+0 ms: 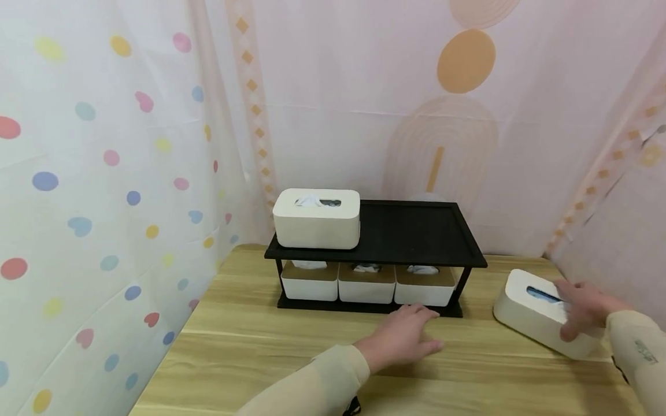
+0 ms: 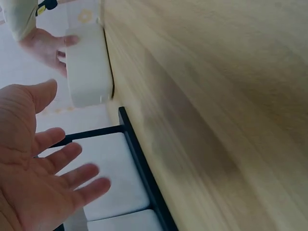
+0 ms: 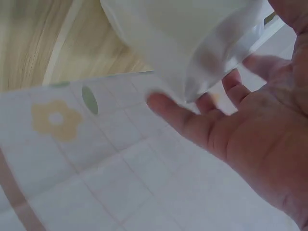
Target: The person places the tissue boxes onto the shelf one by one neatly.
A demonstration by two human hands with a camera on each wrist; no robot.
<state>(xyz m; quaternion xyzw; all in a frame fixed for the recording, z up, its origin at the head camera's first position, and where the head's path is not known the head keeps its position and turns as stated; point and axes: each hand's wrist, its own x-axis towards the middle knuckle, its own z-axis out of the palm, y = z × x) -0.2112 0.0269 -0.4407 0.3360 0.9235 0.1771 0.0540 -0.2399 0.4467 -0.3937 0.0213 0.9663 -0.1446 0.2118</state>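
Observation:
A white tissue box [image 1: 536, 318] is at the right side of the table, with a dark slot in its top. My right hand [image 1: 588, 306] grips it from above, thumb along the near side and fingers over the far side; the left wrist view also has this right hand [image 2: 45, 50] on the white tissue box [image 2: 89, 67]. In the right wrist view the fingers [image 3: 187, 122] lie by the box's end. My left hand [image 1: 400, 338], its fingers spread and holding nothing, hovers over the table in front of the black shelf [image 1: 416, 231].
Another white tissue box [image 1: 317, 228] sits on the shelf's top at the left. Below it, three white boxes with brown tops, one being the middle box [image 1: 366, 289], stand side by side on the lower level. Patterned curtains [image 1: 338, 86] enclose the wooden table [image 1: 250, 346].

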